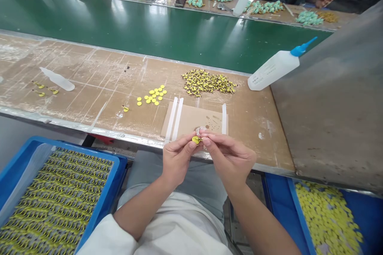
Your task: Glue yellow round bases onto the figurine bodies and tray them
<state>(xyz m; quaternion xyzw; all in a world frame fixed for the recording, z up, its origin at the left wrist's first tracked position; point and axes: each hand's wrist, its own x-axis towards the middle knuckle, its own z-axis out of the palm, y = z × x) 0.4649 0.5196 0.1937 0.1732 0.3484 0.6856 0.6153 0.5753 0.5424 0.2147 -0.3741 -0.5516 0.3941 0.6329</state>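
Between the thumb and fingers of my left hand (178, 158) is a small yellow disc (196, 140), held over the table's front edge. My right hand (230, 154) is pinched closed right against the disc, its fingertips covering a tiny part that I cannot make out. Just beyond my fingers lies a cardboard sheet (191, 117) with white tape strips and brown spots. Several loose yellow discs (154, 95) are spread to its left. Behind it is a heap of tiny yellow-and-black pieces (206, 83).
A white squeeze bottle (273, 70) with a blue nozzle leans by a metal panel (335, 99) on the right. Blue trays hold rows of yellow-and-black pieces (60, 195) at lower left and yellow discs (329, 219) at lower right. Across a green belt (119, 20), other people work.
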